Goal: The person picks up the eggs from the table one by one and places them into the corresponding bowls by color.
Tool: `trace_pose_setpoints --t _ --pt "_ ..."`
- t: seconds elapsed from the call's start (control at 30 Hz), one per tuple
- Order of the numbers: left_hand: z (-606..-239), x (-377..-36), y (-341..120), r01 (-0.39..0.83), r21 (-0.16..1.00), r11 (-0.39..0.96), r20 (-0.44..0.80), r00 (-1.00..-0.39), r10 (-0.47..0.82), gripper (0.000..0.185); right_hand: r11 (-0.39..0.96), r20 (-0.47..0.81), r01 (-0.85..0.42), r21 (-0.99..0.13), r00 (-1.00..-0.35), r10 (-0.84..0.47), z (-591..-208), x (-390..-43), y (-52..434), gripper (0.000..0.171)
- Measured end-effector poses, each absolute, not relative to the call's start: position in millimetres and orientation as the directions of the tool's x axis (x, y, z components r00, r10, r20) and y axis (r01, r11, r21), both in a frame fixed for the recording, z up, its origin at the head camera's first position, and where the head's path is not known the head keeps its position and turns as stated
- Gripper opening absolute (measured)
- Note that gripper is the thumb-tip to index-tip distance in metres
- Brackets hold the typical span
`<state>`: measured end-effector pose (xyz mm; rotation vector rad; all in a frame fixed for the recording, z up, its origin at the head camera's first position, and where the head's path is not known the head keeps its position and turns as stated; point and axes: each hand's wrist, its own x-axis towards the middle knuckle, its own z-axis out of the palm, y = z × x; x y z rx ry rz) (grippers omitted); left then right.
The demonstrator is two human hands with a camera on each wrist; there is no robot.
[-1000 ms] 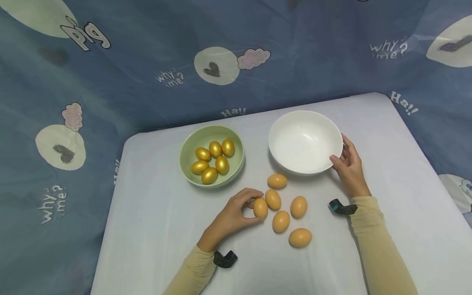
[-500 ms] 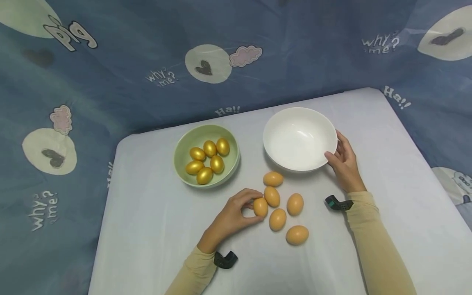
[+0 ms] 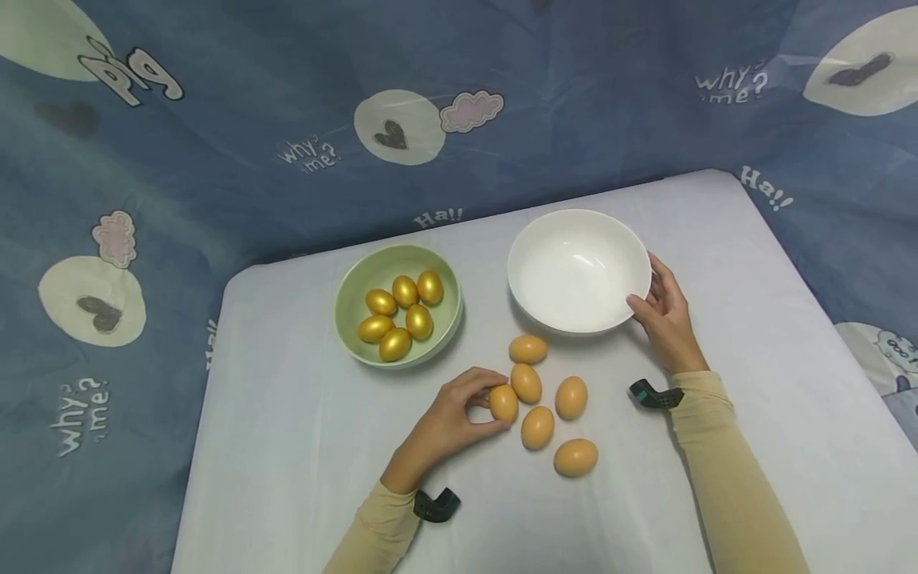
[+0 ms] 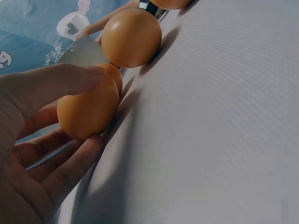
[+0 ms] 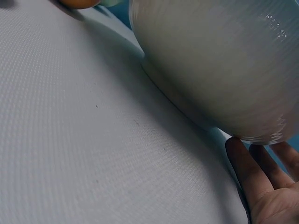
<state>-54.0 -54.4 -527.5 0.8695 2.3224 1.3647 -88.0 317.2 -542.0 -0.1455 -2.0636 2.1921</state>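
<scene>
While the left hand (image 3: 448, 422) rests on the white-covered table (image 3: 301, 446), its thumb and fingers (image 4: 60, 81) pinch the brown egg (image 3: 504, 402) at the left edge of a loose cluster of six; the left wrist view confirms a finger laid over the top of that egg and others curled beneath it, with the egg low against the cloth and touching a neighbouring egg (image 4: 131, 38) behind it. Remaining brown eggs (image 3: 548, 399) lie on the table between the two forearms, just in front of the white bowl (image 3: 579, 269). At the bowl's right rim the right hand (image 3: 667, 319) holds the edge, thumb on the near lip and fingers curved round the outer wall; the right wrist view shows fingertips (image 5: 238, 154) under the bowl's lower curve. Nothing lies inside the white bowl. Left of it, well apart, the green bowl (image 3: 398, 304) contains six golden eggs (image 3: 402, 312). A blue patterned sheet (image 3: 215, 143) hangs behind the table. Compared with the frame one second earlier, both hands keep the same grips, the pinched egg has not left the cloth, and no egg has changed place; only the whole scene sits slightly lower-left in view, consistent with a small head movement
</scene>
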Motion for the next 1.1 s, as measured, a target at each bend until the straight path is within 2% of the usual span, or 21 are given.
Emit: trace_pose_setpoints --t 0.47,0.83,1.1 --pt "-520 -63 -56 0.324 0.910 0.259 0.092 -0.766 0.637 0.058 -0.062 0.027 -0.037 -0.997 -0.988 0.151 -543 -89 320 0.078" --pt "-502 -79 -47 0.354 0.891 0.284 0.104 -0.768 0.632 0.058 -0.058 0.024 -0.033 -0.998 -0.988 0.149 -544 -88 320 0.078" --pt "-490 -96 -32 0.367 0.897 0.245 0.141 -0.765 0.628 0.059 -0.077 0.023 -0.035 -0.996 -0.989 0.147 -545 -88 319 0.078"
